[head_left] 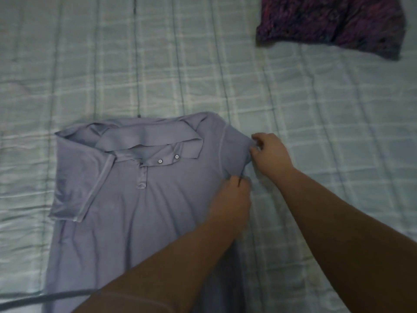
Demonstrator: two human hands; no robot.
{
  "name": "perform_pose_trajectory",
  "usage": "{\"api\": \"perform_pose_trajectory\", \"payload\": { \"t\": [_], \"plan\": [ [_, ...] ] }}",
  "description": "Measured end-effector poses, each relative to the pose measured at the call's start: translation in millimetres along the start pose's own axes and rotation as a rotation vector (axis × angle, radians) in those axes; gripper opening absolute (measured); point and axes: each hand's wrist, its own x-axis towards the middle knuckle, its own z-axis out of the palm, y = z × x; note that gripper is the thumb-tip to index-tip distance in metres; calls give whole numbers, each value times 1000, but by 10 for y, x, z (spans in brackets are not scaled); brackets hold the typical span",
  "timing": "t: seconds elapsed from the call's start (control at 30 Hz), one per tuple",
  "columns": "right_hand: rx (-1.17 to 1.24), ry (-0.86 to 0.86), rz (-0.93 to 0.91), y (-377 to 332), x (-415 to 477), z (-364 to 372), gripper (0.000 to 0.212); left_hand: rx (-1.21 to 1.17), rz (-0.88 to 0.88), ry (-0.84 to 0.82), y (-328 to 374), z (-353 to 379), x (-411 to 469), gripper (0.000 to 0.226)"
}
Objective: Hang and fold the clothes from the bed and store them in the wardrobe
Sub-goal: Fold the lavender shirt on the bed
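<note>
Polo shirt (140, 206), lavender, lies face up on the pale checked bedspread (316, 154), collar away from the person, one sleeve folded onto the chest. Purple patterned garment (334, 21) lies well apart from the shirt. Left hand (232, 199) pinches the shirt's right edge; right hand (269, 154) grips its right shoulder corner.

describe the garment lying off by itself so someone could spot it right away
Start from the pale checked bedcover and look to its far right corner. There lies a crumpled purple patterned garment, dark and mottled, unlike the plain lilac polo shirt spread flat near the hands.
</note>
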Motion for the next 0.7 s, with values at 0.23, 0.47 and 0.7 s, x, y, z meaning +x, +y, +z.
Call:
{"api": "perform_pose_trajectory", "payload": {
  "t": [0.23, 0.47, 0.7],
  "plan": [
    [162, -21, 95, 25, 42, -149, 8, 92, -5, 101, 49, -13, 71, 17],
    [255, -24, 199, 224, 13, -472, 14, -152, 164, 296, 282, 11, -171, 7],
    [-38, -128, 105, 249, 58, -449, 46, -190, 169, 205, 284, 145, -240, 9]
  ]
}}
